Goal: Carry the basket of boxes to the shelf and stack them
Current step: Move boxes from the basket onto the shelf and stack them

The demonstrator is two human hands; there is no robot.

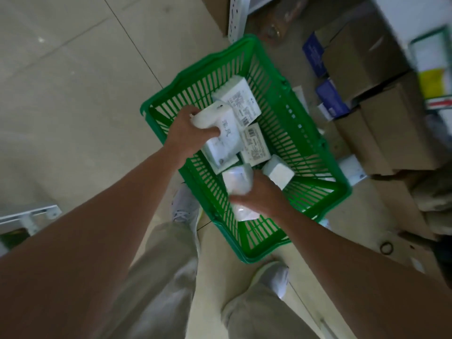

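A green plastic basket (305, 133) stands on the tiled floor in front of my feet. Several white boxes lie inside it, among them one with printed labels (241, 100) at the far end and a small one (278, 172) near the right wall. My left hand (188, 135) reaches in from the left and grips a white box (223, 140) by its near end. My right hand (259, 195) is closed around another white box (238, 181) near the basket's middle. Under that hand a further white box (244, 212) rests on the basket floor.
Brown cardboard cartons (381, 133) and blue-and-white packs (330, 96) crowd the floor to the right of the basket. A white perforated shelf upright (238, 18) stands beyond it. Another white metal shelf foot (31, 216) sits at the left. Open tiled floor lies to the upper left.
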